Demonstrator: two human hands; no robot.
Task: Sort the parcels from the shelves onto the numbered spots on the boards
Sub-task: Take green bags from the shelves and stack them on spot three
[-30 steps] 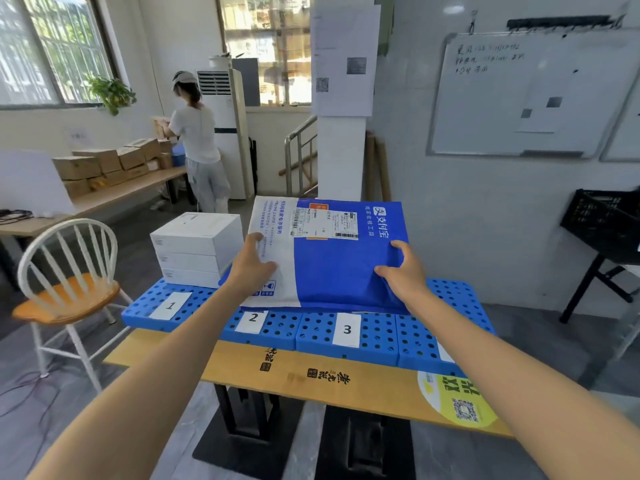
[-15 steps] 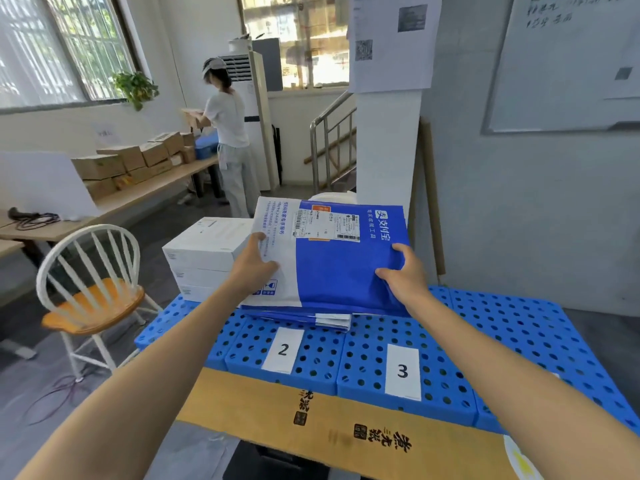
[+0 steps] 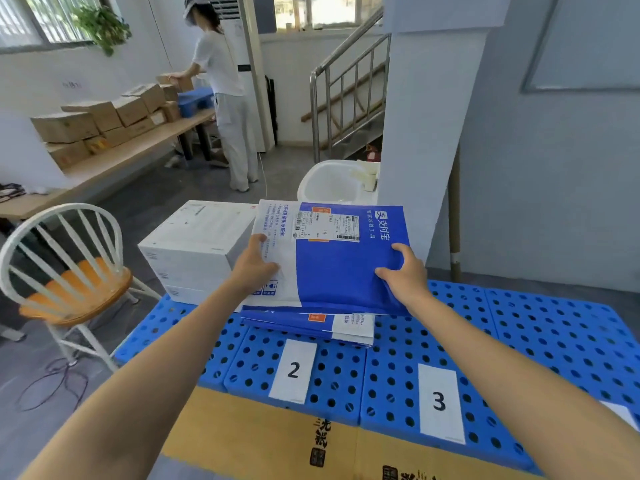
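Observation:
A flat blue-and-white mailer parcel [image 3: 332, 258] with a shipping label is held over the blue perforated board [image 3: 519, 341], above the spot labelled 2 [image 3: 293, 370]. My left hand [image 3: 254, 266] grips its white left edge; my right hand [image 3: 403, 271] grips its blue right edge. Beneath it lies a similar mailer [image 3: 341, 325] flat on the board behind label 2. Label 3 [image 3: 439, 401] marks the spot to the right. A stack of white boxes [image 3: 195, 249] stands on the board's left part.
A white chair with an orange seat [image 3: 69, 271] stands left of the board. A person [image 3: 225, 91] works at a long table with cardboard boxes [image 3: 100, 119] at the back left. A white pillar [image 3: 426, 133] and stair rail rise behind the board.
I have come closer to the board and the view has tilted down. The held mailer has come lower over the mailer lying behind label 2. Both hands keep their hold.

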